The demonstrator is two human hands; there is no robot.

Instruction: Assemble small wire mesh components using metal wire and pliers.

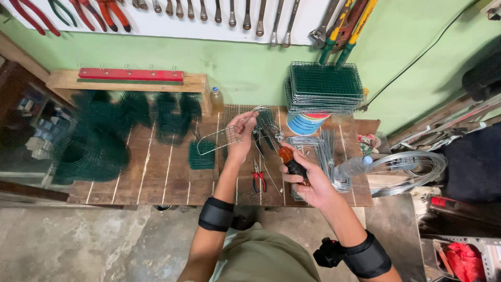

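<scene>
Your worn brown plank tabletop [167, 177] fills the middle of the frame, and its near edge runs just above your elbows, with bare grey concrete floor [78, 245] open below it at lower left. The widest free patch of planks lies left of centre, between the big roll of dark green wire mesh [91, 151] at the left edge and the small folded square of green mesh [201, 155]. To the upper right, a tall stack of green-and-grey wire mesh panels [323, 86] crowds the back edge, and a loose coil of bare silver wire [412, 167] hangs off the right side.

Your left hand [241, 137] reaches forward to the centre of the frame, its fingers pinching the corner of a bare silver wire grid frame [222, 138] held tilted above the planks. Your right hand [308, 180] sits lower and nearer you, fingers wrapped tight around an orange-and-black tool handle [290, 161], apart from the frame. Small red-handled pliers [258, 176] lie on the planks between your two hands.

A pale green wall with hung spanners [229, 13] closes the back.
</scene>
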